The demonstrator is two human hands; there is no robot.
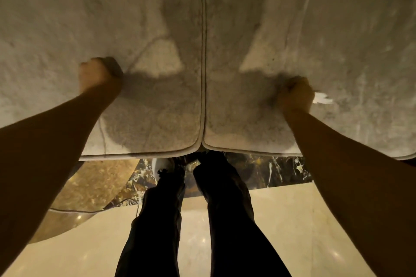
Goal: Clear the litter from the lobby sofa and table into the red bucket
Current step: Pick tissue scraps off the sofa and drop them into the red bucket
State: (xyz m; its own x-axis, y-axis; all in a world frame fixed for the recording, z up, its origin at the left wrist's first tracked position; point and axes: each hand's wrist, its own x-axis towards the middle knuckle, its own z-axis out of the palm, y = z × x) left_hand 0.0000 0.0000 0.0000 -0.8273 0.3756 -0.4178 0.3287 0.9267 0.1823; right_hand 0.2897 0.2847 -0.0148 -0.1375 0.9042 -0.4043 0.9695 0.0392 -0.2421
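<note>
Polished marble floor [292,220] below, pale with a dark veined band along the sofa's front edge. Two beige sofa cushions [139,29] side by side, meeting at a piped seam. Two bare forearms stretched forward, one over each cushion. Left hand [96,74] curled into a fist, pressed on the left cushion. Right hand [295,94] fisted too, clutching one scrap of white litter [323,98], jutting out on its right. Two dark trouser legs [225,220] beneath.

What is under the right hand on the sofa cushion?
A white scrap of litter sticks out from beside the right hand, which is closed into a fist on the sofa cushion. Whatever else the fingers hold or cover is hidden.
</note>
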